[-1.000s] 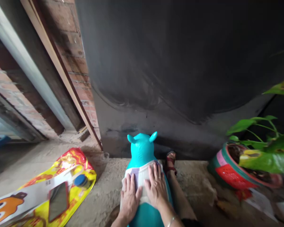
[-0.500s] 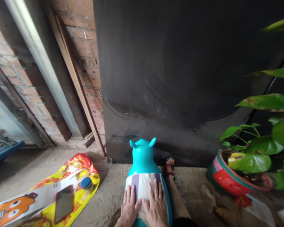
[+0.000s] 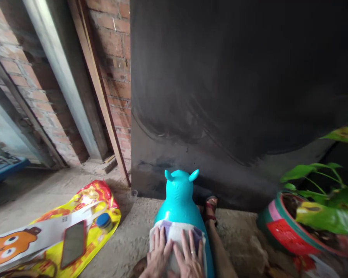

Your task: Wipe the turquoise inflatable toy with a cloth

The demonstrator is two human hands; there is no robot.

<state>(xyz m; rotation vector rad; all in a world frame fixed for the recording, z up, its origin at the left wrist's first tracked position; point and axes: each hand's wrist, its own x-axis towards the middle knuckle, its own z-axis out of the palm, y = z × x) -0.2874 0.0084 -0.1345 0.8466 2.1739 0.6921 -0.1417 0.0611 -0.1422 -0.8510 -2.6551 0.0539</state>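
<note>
A turquoise inflatable animal toy point(image 3: 179, 197) with two small ears stands on the floor in front of me, its head toward the dark panel. Across its back lies a white and purple striped cloth point(image 3: 175, 232). My left hand point(image 3: 158, 255) rests flat on the left part of the cloth, fingers stretched out. On the right part, my right hand point(image 3: 190, 255) also lies flat with fingers spread and a ring on one of them. Both hands press the cloth against the toy, and their thumbs are close together. The lower part of the toy is cut off by the frame.
A yellow and red plastic bag point(image 3: 89, 255) lies at left, holding a phone point(image 3: 73, 244), a blue-capped jar point(image 3: 103, 222) and a printed paper bag point(image 3: 14, 245). A potted plant point(image 3: 290, 227) stands at right. A sandalled foot point(image 3: 211, 208) is beside the toy. A dark panel point(image 3: 220, 96) rises ahead.
The cloth's far edge has slid back toward me along the toy, and more turquoise shows in front of it. Both hands stay flat on it. The view has shifted slightly.
</note>
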